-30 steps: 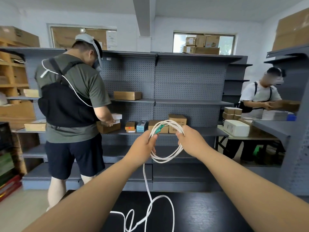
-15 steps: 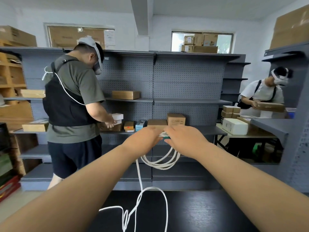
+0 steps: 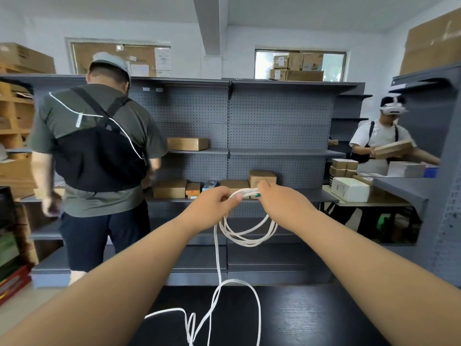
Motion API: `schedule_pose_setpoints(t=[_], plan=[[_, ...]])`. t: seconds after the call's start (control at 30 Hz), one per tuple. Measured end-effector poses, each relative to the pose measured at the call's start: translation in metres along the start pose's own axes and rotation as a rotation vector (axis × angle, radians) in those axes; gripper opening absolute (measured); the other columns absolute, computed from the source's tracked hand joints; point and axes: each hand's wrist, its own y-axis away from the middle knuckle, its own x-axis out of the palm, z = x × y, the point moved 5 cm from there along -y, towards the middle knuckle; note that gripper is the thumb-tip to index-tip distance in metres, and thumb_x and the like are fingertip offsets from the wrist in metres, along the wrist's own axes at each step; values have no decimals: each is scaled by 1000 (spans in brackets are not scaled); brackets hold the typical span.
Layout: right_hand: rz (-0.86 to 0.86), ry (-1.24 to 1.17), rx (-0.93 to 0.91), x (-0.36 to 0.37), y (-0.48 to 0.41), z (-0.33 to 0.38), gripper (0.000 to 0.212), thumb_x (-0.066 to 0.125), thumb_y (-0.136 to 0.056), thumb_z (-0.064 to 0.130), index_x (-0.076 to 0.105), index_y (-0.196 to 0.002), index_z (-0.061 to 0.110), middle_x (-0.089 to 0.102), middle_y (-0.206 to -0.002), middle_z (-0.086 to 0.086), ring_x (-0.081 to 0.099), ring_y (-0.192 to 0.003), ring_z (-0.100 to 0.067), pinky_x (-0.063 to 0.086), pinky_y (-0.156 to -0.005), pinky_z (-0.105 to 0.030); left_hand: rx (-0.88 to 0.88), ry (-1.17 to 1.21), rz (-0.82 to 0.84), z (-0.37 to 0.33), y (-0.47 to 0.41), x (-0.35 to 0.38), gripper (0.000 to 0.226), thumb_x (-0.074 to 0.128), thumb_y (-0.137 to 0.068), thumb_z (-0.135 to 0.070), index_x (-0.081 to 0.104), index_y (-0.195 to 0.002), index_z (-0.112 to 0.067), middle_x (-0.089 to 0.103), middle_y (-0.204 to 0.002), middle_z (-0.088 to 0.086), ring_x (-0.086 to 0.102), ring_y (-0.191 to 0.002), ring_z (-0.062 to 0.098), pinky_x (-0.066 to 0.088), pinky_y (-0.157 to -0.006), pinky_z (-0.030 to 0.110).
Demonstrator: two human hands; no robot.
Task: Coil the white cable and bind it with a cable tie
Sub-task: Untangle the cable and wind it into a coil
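I hold a white cable (image 3: 245, 233) in the air in front of me, wound into a few loops that hang below my hands. My left hand (image 3: 212, 208) pinches the top of the coil at its left side. My right hand (image 3: 282, 204) grips the top at its right side, where a small green piece (image 3: 257, 195) shows between the fingers. From the coil a loose strand drops down to the black table (image 3: 311, 320), where the rest of the cable lies in open loops. No cable tie is identifiable.
Grey pegboard shelving (image 3: 274, 136) with cardboard boxes stands beyond the table. A person in a green shirt (image 3: 97, 146) stands at the left with their back to me. Another person (image 3: 381, 141) at the right holds a box.
My hands have drawn together at the top of the coil, which now hangs beneath them. The person on the left has turned their back to me.
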Motion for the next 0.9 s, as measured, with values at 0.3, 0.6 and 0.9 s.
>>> schedule_pose_setpoints(t=[0.3, 0.6, 0.9], plan=[[-48, 9, 115, -20, 8, -6, 9, 32, -93, 5, 31, -92, 14, 29, -73, 2, 35, -58, -18, 20, -44, -30, -168, 420, 111, 14, 21, 5, 42, 45, -92, -44, 63, -96, -6, 58, -79, -3, 53, -70, 11, 44, -60, 23], [-117, 113, 196, -39, 30, 12, 17, 35, -89, 1, 38, -102, 11, 31, -76, -1, 30, -55, -17, 21, -45, -30, -57, 23, 186, 14, 44, -37, 31, 42, -96, -40, 60, -73, -29, 56, -69, -5, 46, -57, 10, 38, -57, 22], [-188, 166, 210, -65, 60, 62, 21, 40, -86, 0, 39, -104, 11, 37, -83, -6, 35, -67, -22, 26, -48, -33, 74, -457, -249, -33, 60, -114, 40, 43, -96, -36, 54, -71, -7, 52, -59, 5, 50, -58, 24, 31, -49, 30]])
